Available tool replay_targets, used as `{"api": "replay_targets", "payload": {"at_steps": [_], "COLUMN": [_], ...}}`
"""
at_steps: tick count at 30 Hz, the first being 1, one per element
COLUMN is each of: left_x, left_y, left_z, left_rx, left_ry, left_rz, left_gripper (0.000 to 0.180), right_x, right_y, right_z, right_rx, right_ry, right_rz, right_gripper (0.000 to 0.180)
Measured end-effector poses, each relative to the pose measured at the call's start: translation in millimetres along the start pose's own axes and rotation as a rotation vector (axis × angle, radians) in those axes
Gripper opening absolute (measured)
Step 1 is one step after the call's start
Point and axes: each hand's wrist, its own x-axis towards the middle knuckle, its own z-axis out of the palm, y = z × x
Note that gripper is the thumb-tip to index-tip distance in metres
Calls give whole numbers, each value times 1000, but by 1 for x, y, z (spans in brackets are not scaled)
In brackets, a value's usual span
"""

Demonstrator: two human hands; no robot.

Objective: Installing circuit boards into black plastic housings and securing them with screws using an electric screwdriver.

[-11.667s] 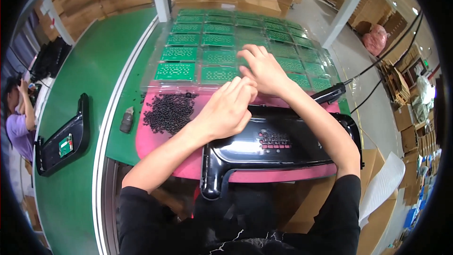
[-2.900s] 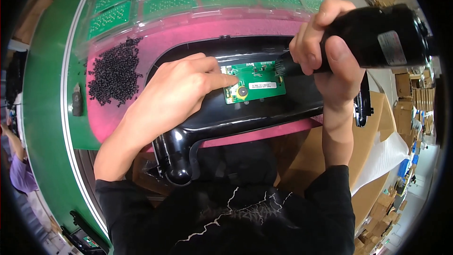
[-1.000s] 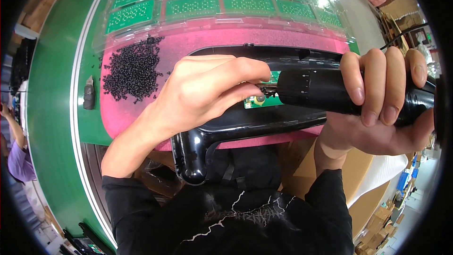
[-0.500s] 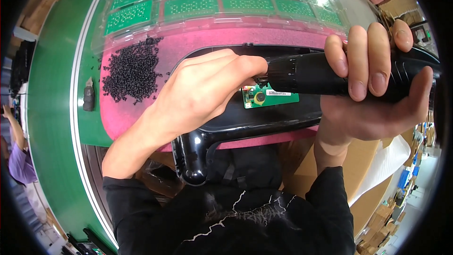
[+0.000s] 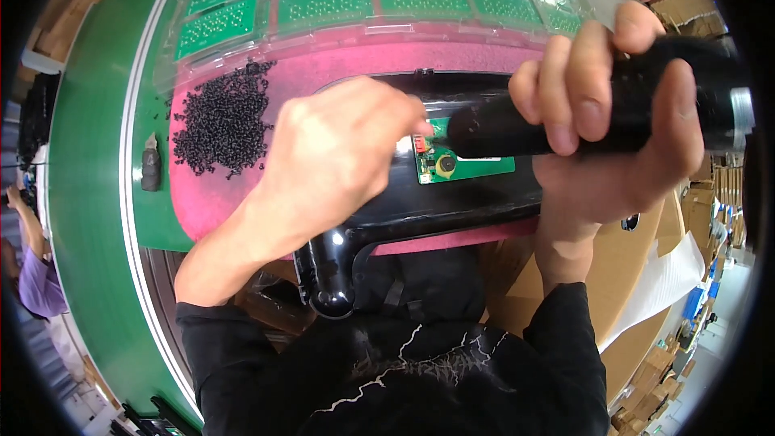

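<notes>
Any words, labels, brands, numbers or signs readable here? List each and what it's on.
Nothing to quote:
White label on green circuit board: mostly hidden, unreadable.
Pale label on black handheld tool: blurred, unreadable.
Shirt print: lettering too faint and distorted.
Small dark block, left of pink mat: pale mark, too small.

Pink mat (image 5: pixel 420 51): from here, a hand could slip along the strip between clear tray (image 5: pixel 387 31) and black shell (image 5: pixel 436 214).
Circuit board (image 5: pixel 488 168): left hand (image 5: pixel 339 141) crowds its left, power tool (image 5: pixel 500 129) in the right hand (image 5: pixel 609 186) covers its far part; near edge reachable.
Black heap (image 5: pixel 222 121): blocks the mat's left.
Green surface (image 5: pixel 97 161): passable beyond the rail (image 5: pixel 127 153).
</notes>
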Motion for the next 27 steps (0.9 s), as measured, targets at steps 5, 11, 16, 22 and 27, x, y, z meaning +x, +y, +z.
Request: {"api": "replay_targets", "payload": {"at_steps": [5, 11, 16, 22, 27], "left_x": [5, 4, 0, -2, 0], "left_y": [-6, 1, -3, -3, -4], "left_z": [-7, -8, -4, -3, -2], "left_rx": [-20, -52, -105, -193, -235], "left_ry": [60, -121, -148, -193, -198], "left_rz": [-128, -297, -319, -311, -276], "left_gripper": [7, 10, 9, 10, 11], "right_x": [10, 10, 11, 8, 11], "right_y": [34, 47, 50, 51, 54], "right_z": [-27, -24, -24, -22, -17], "right_rx": [50, 143, 121, 141, 21], "right_ry": [-221, -194, -241, -336, -355], "right_rz": [-50, -45, -71, -59, -89], "right_gripper": [27, 25, 24, 22, 23]}}
